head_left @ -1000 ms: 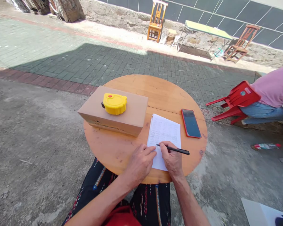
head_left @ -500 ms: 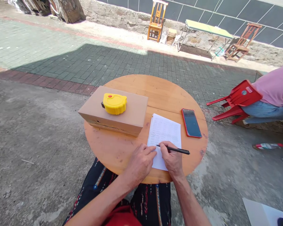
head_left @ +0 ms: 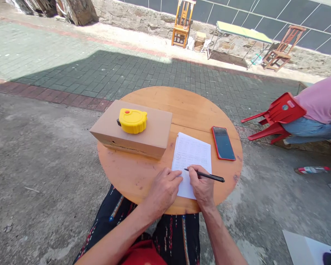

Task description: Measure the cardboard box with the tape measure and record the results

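Note:
A sheet of white paper (head_left: 192,154) with handwritten notes lies on a round wooden table (head_left: 154,176). My right hand (head_left: 202,187) pinches a black pen (head_left: 209,176) whose tip touches the paper. My left hand (head_left: 164,190) rests with curled fingers on the paper's left edge, pressing it down. A yellow tape measure (head_left: 132,120) sits on top of a brown cardboard box (head_left: 154,136) at the table's left. A phone in a red case (head_left: 223,143) lies face up to the right of the paper.
A person in a pink top (head_left: 320,103) sits at the right beside a tipped red plastic chair (head_left: 276,116). Wooden chairs (head_left: 183,24) and a green folding table (head_left: 242,34) stand along the far wall. A bottle (head_left: 311,170) lies on the concrete.
The pen and my right hand have shifted slightly right along the paper. The camera moved a little; nothing else has changed.

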Demonstrator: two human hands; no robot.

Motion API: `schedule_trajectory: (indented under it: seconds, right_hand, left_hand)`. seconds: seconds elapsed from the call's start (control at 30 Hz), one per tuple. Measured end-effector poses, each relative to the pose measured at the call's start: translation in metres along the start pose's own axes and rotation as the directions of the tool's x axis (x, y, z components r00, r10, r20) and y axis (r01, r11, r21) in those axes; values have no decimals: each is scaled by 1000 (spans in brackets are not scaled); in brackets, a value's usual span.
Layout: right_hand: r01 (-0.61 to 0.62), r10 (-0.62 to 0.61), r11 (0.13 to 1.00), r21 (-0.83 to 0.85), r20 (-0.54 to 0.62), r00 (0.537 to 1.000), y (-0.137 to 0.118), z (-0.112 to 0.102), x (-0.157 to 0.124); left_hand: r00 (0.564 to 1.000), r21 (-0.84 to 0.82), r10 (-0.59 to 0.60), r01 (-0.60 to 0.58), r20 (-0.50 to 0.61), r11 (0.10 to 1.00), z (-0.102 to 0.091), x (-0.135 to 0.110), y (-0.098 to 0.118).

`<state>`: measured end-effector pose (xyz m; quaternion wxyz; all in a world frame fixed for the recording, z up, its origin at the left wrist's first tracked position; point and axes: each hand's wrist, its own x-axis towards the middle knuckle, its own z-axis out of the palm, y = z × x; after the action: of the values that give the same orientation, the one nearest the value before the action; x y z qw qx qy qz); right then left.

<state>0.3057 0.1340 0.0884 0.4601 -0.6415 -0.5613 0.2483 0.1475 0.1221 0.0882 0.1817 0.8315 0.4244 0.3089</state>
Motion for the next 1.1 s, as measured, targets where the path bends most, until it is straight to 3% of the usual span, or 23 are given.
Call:
schedule_trajectory:
  seconds: [0.77,1.1]
  right_hand:
    - [40,-39,999,-23,9,999,-2,0,1]
    - [-10,11,1000,13,-63,998,0,-2,-1]
  left_hand:
    - [1000,-6,-3,3,1,1000,-1,1,0]
    - [999,62,41,-42,16,997,0,0,-1]
